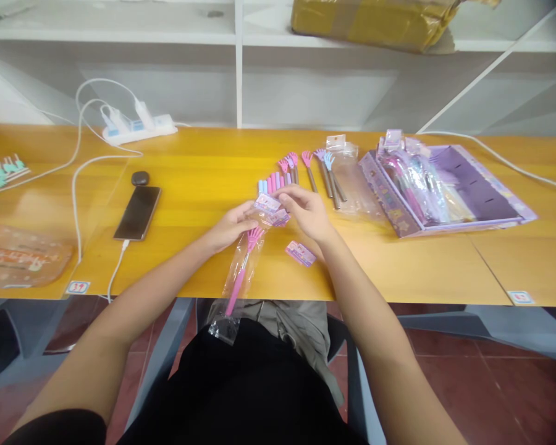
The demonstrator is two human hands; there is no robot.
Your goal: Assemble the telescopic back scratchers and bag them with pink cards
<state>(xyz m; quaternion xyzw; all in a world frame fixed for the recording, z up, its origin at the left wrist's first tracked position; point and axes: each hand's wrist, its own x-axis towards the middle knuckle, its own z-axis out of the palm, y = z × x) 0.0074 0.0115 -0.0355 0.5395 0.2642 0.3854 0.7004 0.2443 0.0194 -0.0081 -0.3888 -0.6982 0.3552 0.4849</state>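
Note:
Between my hands is a clear plastic bag (228,278) with a pink back scratcher (236,284) inside, its hand-shaped end up and its handle hanging past the table edge. My left hand (234,227) pinches the top of the bag beside a purple printed card (266,203). My right hand (306,210) has its fingers closed at that card's right side, where a second card (278,217) shows just below. Another purple card (301,253) lies on the table under my right wrist. Beyond my hands are several back scratchers (324,170) with pink, purple and blue ends.
At the right, a purple display box (472,221) holds several bagged back scratchers, with empty clear bags (352,179) beside it. A phone (138,213) on a white cable, a black earbud case (140,178) and a power strip (139,130) are at the left. White shelves rise behind.

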